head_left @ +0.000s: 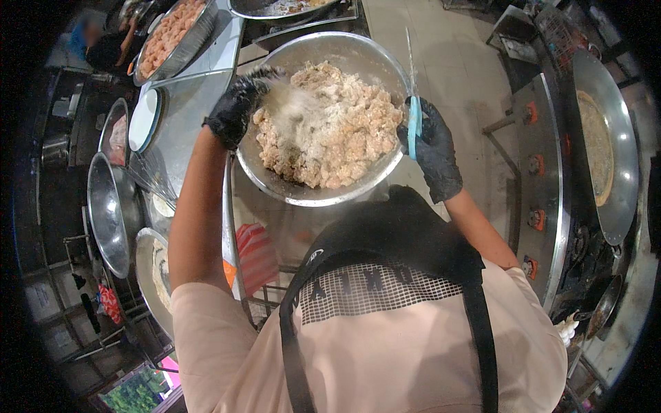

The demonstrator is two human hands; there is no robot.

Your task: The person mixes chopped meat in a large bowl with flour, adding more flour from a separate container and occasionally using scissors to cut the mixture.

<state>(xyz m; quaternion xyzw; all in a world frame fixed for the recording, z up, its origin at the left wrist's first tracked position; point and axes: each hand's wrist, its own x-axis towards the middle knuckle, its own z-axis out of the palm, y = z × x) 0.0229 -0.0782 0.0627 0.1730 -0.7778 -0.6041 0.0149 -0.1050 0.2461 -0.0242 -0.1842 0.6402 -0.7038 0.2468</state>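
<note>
A wide metal bowl (330, 199) in front of me holds a heap of pale, lumpy, flour-coated meat pieces (358, 131). My left hand (237, 107), in a black glove, is over the bowl's left side. Its fingertips are dusted white and smeared by motion, and a pale powdery blur (292, 103) hangs between them and the meat. My black-gloved right hand (437, 151) is at the bowl's right rim, closed around the light-blue handle (414, 127) of a long thin tool. The tool points away from me and looks like a knife seen edge-on.
On the left, a metal table (189, 103) bears a basin of raw pinkish meat (162, 51), white plates (143, 120) and a whisk (150, 175). Metal bowls (110, 213) stand nearer. To the right are a burner counter (540, 172) and a large wok (609, 138). Another person (107, 45) is at far left.
</note>
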